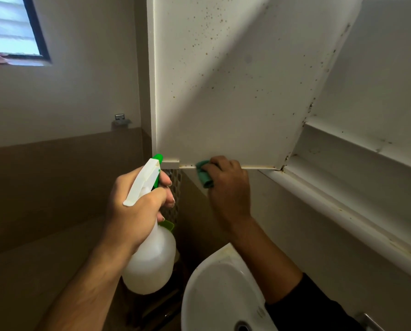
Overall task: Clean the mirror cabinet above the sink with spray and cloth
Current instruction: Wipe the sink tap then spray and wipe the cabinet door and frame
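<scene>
The white cabinet door stands swung open, its inner face speckled with brown spots. My right hand grips a folded green cloth and holds it against the door's bottom edge, near the middle. My left hand holds a white spray bottle by its neck, fingers curled round the trigger; its green nozzle points up at the door's lower left corner. The cabinet's open inside shows a white shelf and dark grime along the hinge side.
A white sink sits directly below my right forearm. A window with a dark frame is at the upper left. A small metal fitting sits on the wall above the brown tiling. The cabinet's bottom rail runs to the right.
</scene>
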Motion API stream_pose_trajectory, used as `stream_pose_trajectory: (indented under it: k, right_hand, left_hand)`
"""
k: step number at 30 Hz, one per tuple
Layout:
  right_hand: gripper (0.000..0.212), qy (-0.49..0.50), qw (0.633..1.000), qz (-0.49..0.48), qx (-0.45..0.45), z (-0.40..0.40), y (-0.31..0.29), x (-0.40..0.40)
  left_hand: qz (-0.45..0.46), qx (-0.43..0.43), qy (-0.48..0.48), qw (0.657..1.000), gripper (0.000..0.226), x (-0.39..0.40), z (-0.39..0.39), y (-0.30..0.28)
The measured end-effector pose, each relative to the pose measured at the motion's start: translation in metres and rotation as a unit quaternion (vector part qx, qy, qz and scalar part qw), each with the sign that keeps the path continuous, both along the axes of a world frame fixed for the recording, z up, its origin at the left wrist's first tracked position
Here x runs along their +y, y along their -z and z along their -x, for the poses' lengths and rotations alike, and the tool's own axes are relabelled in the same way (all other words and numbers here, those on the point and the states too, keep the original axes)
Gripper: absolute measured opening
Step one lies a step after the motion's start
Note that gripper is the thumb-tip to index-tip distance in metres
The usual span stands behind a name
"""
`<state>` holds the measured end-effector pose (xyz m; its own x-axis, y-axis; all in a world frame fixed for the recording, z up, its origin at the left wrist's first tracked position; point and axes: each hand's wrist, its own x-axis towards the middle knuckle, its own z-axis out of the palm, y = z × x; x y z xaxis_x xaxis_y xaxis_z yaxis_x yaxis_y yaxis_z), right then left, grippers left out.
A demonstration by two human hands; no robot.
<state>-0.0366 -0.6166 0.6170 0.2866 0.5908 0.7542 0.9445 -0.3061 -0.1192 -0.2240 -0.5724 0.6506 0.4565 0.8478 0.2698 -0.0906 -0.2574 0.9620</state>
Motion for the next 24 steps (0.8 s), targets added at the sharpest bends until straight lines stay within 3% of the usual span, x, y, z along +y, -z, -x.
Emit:
stream_pose_trajectory:
  k: [7,13,16,24]
  right_hand:
    - [0.023,0.129,0.991,-0.023,0.032,-0.079,-0.005,-0.059]
    - [0.021,0.220,0.975,0.006,0.040,-0.079,-0.009,-0.058]
    - [0.021,0.196,0.978,-0.005,0.076,-0.054,-0.010,-0.040]
    - [0.016,0.054,0.997,0.034,0.035,0.048,-0.008,0.027]
  left_hand:
    - [0.009,-0.003,0.013,1.000,0.019,-0.005,-0.008,0.000]
    - [0.012,-0.010,0.020,1.000,0.019,-0.006,-0.013,0.001]
    - [0.011,-0.010,0.020,1.000,0.019,-0.005,-0.011,0.002]
    - [-0.004,-0.008,0.003,1.000,0.019,-0.002,0.003,-0.003]
